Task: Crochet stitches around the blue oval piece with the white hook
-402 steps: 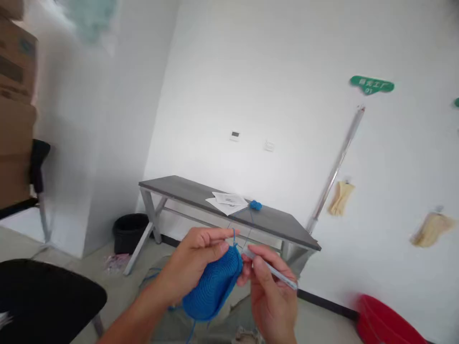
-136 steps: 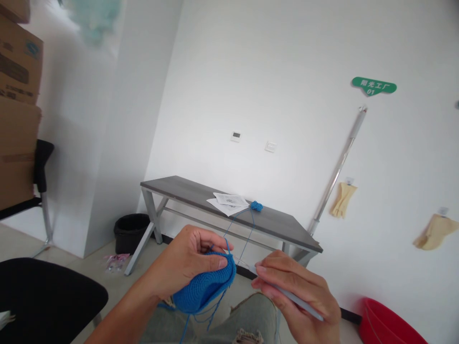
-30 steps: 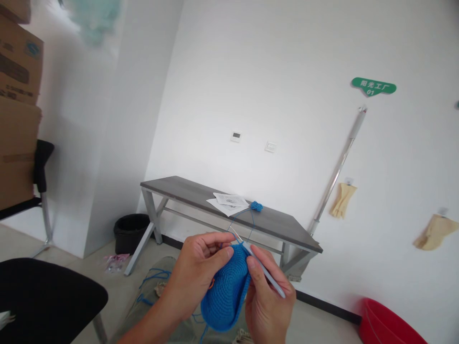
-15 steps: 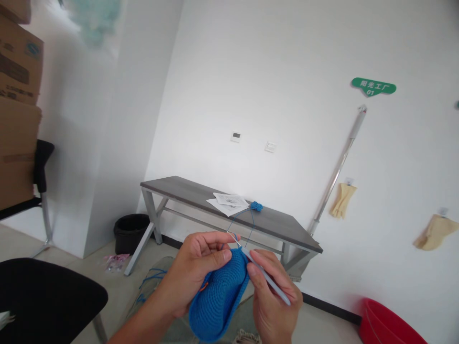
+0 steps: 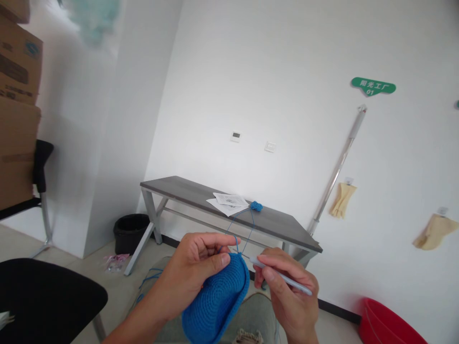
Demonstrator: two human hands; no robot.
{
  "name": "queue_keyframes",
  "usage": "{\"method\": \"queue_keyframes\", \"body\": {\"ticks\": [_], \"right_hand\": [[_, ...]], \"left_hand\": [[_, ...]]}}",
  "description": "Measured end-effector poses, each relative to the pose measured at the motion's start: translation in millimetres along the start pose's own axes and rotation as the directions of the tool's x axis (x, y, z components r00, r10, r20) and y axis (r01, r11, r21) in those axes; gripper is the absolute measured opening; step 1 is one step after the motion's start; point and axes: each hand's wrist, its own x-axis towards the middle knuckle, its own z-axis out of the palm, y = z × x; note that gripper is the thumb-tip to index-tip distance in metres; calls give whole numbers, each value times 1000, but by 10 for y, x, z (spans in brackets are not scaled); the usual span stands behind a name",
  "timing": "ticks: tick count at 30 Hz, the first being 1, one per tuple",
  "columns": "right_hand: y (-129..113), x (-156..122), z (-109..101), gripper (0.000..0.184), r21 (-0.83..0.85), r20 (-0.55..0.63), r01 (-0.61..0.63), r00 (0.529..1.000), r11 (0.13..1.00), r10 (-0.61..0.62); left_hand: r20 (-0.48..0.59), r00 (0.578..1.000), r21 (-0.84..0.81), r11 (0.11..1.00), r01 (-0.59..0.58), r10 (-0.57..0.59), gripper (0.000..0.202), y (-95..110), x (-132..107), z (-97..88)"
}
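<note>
A blue crocheted piece (image 5: 217,298) hangs from my left hand (image 5: 199,263), whose thumb and fingers pinch its upper edge. Blue yarn (image 5: 236,244) loops over the left index finger, which points to the right. My right hand (image 5: 292,291) grips a crochet hook (image 5: 283,276) by its pale handle. The thin metal shaft of the hook reaches left to the top edge of the blue piece; its tip is hard to make out by the left fingers. Strands of yarn run up to a small blue yarn ball (image 5: 256,206) on the table.
Beyond my hands stands a grey table (image 5: 276,220) with printed papers (image 5: 229,201) on it. To the left are a black chair seat (image 5: 50,296), a black bin (image 5: 131,233) and cardboard boxes (image 5: 19,148). A red tub (image 5: 387,325) is at lower right.
My right hand has moved right and slightly down with the crochet hook, drawing its handle away from the blue piece. The left hand stays nearly in place; the piece has tilted slightly.
</note>
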Motion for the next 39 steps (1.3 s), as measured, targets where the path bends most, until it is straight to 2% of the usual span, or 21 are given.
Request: {"method": "queue_keyframes", "body": {"ticks": [13, 22, 27, 31, 36, 39], "right_hand": [[-118, 73, -86, 17, -35, 75, 44, 996, 998, -41], [-383, 206, -11, 17, -274, 104, 195, 979, 942, -173], [-467, 222, 18, 18, -342, 102, 244, 970, 907, -222], [-522, 236, 19, 22, -374, 118, 273, 962, 886, -247], [-543, 234, 9, 24, -407, 106, 291, 956, 866, -272], [-539, 224, 5, 27, -415, 101, 303, 952, 858, -288]], "left_hand": [[-16, 1000, 72, 997, -19, 21, 35, 22, -10, 6], [-69, 988, 276, 955, -112, 135, 35, -52, -28, -37], [-88, 963, 385, 900, -205, 257, 31, -116, -74, -69], [-53, 932, 511, 811, -284, 359, 28, -127, -97, -76], [-13, 875, 519, 751, -408, 484, 26, -94, -109, -65], [24, 852, 568, 694, -442, 523, 26, -74, -108, -64]]}}
